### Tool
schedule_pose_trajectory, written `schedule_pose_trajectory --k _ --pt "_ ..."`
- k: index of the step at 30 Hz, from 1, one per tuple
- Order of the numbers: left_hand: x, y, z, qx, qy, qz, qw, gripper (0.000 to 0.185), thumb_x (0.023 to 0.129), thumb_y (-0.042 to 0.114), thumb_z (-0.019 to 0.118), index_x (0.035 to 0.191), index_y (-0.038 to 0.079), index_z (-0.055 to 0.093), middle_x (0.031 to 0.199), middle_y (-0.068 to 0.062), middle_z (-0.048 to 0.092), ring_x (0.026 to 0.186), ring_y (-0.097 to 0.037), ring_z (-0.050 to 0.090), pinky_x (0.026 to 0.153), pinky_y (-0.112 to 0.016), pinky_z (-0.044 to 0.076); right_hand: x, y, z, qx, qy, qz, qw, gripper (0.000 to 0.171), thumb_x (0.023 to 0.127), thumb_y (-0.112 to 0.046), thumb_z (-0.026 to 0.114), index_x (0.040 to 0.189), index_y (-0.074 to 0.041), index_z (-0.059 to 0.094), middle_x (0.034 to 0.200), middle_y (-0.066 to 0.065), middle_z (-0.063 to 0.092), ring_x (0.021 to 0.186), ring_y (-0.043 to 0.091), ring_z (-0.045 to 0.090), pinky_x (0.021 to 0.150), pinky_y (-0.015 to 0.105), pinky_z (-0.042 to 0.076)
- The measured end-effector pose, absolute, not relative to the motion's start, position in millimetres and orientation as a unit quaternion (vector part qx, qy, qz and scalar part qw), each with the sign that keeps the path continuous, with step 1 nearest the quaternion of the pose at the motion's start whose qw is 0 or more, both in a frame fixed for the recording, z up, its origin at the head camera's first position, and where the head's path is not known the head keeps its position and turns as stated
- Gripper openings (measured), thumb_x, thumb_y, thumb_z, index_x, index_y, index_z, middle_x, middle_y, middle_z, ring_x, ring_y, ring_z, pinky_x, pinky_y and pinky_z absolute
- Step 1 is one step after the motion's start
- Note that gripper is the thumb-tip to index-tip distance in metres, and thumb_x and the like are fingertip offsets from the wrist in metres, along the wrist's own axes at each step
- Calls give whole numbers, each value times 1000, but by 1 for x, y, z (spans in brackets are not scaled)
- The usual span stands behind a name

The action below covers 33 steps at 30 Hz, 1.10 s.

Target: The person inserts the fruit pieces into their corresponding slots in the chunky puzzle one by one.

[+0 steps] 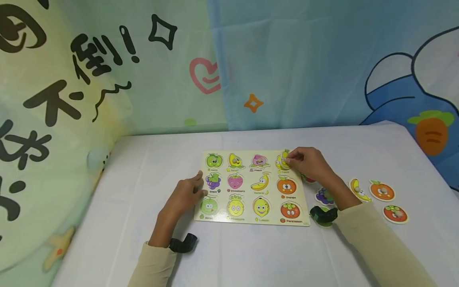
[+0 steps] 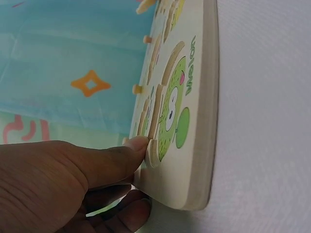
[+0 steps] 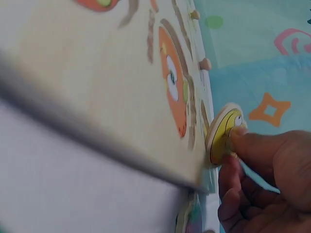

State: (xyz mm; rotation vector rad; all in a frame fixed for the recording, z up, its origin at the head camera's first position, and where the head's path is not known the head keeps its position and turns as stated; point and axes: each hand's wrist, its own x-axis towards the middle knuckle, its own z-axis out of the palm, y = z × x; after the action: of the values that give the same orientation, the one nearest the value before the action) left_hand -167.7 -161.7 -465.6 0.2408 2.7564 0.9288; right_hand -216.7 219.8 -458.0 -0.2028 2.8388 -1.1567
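Your right hand (image 1: 309,162) pinches a yellow fruit piece (image 1: 283,161) at the top right corner of the puzzle board (image 1: 272,222), while your left hand (image 1: 186,194), fingers relaxed, rests against the board's left edge on the white table (image 1: 251,255).

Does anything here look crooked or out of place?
Yes. The yellow piece pinched by the right hand stands tilted over the board's top right slot, not seated. Loose pieces lie off the board.

pear piece (image 1: 283,161): yellow, tilted, I'm holding it over top-right slot | board (image 1: 272,199): flat on table
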Motion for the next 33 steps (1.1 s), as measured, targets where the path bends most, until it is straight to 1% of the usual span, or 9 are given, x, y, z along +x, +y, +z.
schedule_pose_trajectory --k 4,12,13,15,20,24,28,31,33 --pt "-167 -162 -465 77 938 319 112 53 91 15 70 139 6 50 150 -3 36 132 -22 45 75 -31 44 -219 212 -456 -47 931 -360 47 22 94 -19 66 104 1 70 94 13 67 85 26 58 76 40 46" --pt "-169 -162 -464 85 937 320 112 55 91 14 71 140 5 49 151 -3 35 123 -19 50 69 -30 45 -221 205 -455 -41 945 -319 62 23 95 -19 65 103 2 71 95 15 65 83 26 56 72 39 46" --pt "-169 -162 -464 87 938 317 111 55 91 14 71 140 5 49 151 -3 35 128 -20 48 71 -30 44 -221 205 -455 -41 945 -318 62 22 95 -19 65 103 2 71 94 15 65 82 25 56 70 38 46" --pt "-169 -162 -464 88 939 315 110 54 90 13 71 140 5 49 151 -3 35 117 -20 53 67 -30 45 -222 204 -455 -41 945 -317 63 22 95 -18 65 102 2 71 93 14 65 81 25 56 67 37 46" --pt "-168 -162 -463 85 940 310 109 54 90 13 71 139 5 50 150 -4 35 108 -18 54 67 -29 45 -224 200 -455 -37 948 -310 67 22 94 -18 67 98 3 72 91 14 65 80 25 56 64 35 47" --pt "-168 -162 -462 82 941 309 110 54 90 13 71 140 5 50 150 -4 36 111 -19 53 69 -30 45 -225 198 -454 -38 949 -306 63 21 93 -16 67 94 4 71 89 15 65 79 26 56 65 37 46" --pt "-167 -161 -462 79 941 310 113 55 90 13 71 140 5 49 151 -4 36 125 -22 51 74 -30 45 -226 198 -453 -36 949 -305 65 21 93 -16 67 94 5 71 88 15 65 78 26 56 65 37 46" --pt "-167 -161 -462 79 941 310 113 55 90 13 71 140 5 49 151 -4 35 135 -24 40 79 -31 44 -227 198 -454 -29 948 -308 70 22 93 -17 67 95 4 71 88 15 64 79 26 56 66 37 45" --pt "-167 -161 -462 82 941 310 110 55 90 13 71 140 4 49 150 -5 35 136 -26 39 83 -32 46 -228 198 -455 -25 947 -311 72 22 94 -18 66 97 3 71 90 14 64 81 26 55 68 37 45"
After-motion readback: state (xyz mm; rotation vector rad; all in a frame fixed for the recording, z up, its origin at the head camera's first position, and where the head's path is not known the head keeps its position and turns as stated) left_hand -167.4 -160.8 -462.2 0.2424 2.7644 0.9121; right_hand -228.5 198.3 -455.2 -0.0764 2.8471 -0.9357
